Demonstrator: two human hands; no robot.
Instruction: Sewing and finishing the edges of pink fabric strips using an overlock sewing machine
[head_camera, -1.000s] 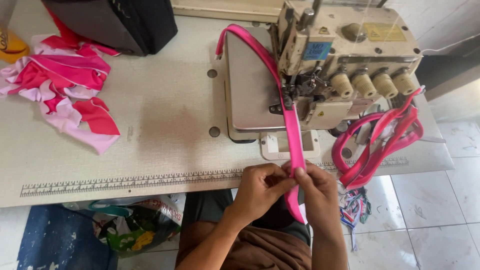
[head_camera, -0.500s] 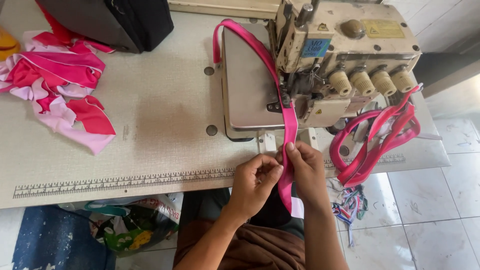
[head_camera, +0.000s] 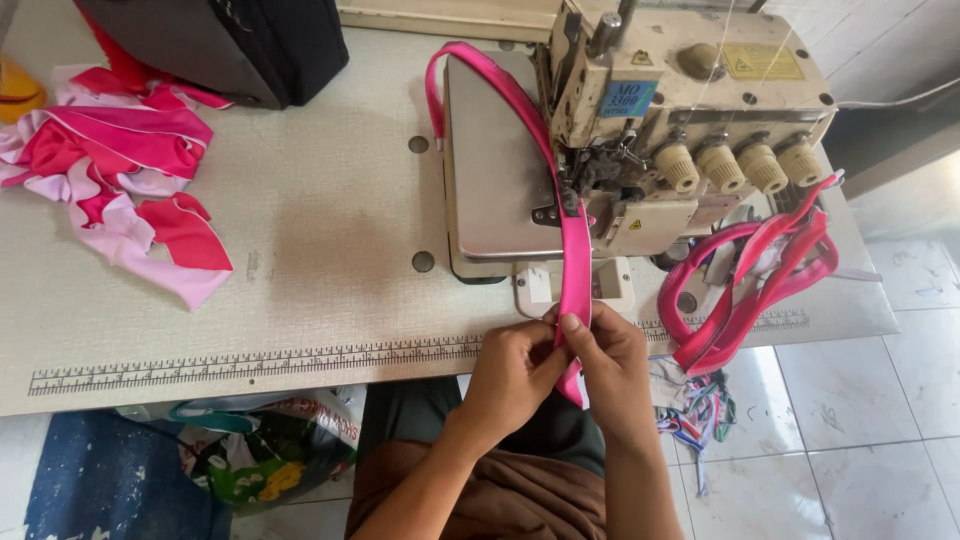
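Both hands have drifted a little up and toward the machine since the earlier pictures, and the pink strap between them now looks pulled straighter. Far off to the left of the left hand lies a heap of pink and red fabric pieces, with a black bag behind it at the back of the sewing table. A printed ruler strip runs along the table's near edge, just left of that hand. The left hand is closed, thumb and fingers pinched on the pink strap from its left side. The strap runs from the pinch straight away from the hands, up under the needle area of the sewing machine, then arches over the machine bed and drops behind it; a short tail hangs below the fingers. The right hand presses against the left, fingers clamped on the same strap. Right of the right hand, a tangle of pink and red straps hangs off the table edge, and thread scraps lie lower down. Judging by this, the strap is already fed into the machine and its near end is being folded or lined up; whether any seam is sewn on it cannot be seen.
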